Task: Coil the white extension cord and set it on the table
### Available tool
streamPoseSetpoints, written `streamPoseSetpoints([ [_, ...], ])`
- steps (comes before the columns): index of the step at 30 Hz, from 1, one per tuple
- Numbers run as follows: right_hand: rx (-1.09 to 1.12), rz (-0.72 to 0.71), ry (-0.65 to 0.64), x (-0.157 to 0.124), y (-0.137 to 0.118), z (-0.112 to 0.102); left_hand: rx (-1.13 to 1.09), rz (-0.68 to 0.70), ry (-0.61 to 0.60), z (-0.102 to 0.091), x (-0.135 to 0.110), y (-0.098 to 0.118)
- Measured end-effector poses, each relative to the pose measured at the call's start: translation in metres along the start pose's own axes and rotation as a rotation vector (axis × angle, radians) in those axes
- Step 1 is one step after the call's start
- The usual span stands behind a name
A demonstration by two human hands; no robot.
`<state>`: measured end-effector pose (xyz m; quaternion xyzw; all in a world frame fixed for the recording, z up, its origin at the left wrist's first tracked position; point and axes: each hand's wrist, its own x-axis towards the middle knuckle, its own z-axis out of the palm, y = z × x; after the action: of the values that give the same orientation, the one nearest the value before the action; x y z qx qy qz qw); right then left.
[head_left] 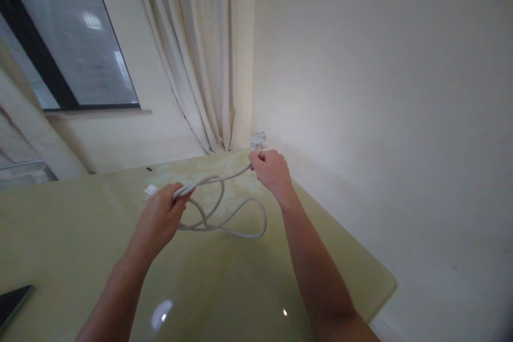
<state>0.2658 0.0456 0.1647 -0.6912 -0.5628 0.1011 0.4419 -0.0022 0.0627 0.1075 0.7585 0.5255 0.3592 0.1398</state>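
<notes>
A white cable (264, 219) hangs in loose loops between my two hands over the table. My left hand (162, 214) is closed around several strands of it. Just beyond those fingers a small white piece (151, 190) shows; whether it is the cable's other end I cannot tell. My right hand (273, 170) pinches the cable close to one end, where a white plug-like piece with printed marks (258, 140) sticks up past the fingertips. From there the cord runs left, slightly slack, into my left hand.
The glossy pale green table (224, 288) has a rounded corner at right, beside a white wall (380, 117). A small black object (149, 169) lies near its far edge, and a dark flat object (14, 302) at lower left. Curtains (200, 53) hang behind, beside a window (80, 26).
</notes>
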Motion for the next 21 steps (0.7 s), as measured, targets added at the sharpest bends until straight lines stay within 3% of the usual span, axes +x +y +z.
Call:
streamPoseSetpoints([
  [2, -0.238, 0.013, 0.074, -0.002, -0.002, -0.004, 0.003, -0.011, 0.053, -0.001, 0.001, -0.002],
  [5, -0.376, -0.046, 0.071, -0.006, -0.004, -0.005, -0.069, -0.033, 0.076, -0.003, 0.001, 0.000],
  [12, -0.336, -0.399, 0.249, -0.010, 0.016, -0.010, -0.361, -0.140, -0.050, -0.012, -0.006, 0.009],
  [15, -0.233, -0.539, 0.137, -0.005, 0.027, -0.014, -0.420, -0.155, -0.067, -0.012, -0.005, 0.011],
  [21, 0.172, -0.639, -0.300, -0.001, 0.042, -0.019, -0.514, -0.255, 0.036, -0.003, 0.000, 0.004],
])
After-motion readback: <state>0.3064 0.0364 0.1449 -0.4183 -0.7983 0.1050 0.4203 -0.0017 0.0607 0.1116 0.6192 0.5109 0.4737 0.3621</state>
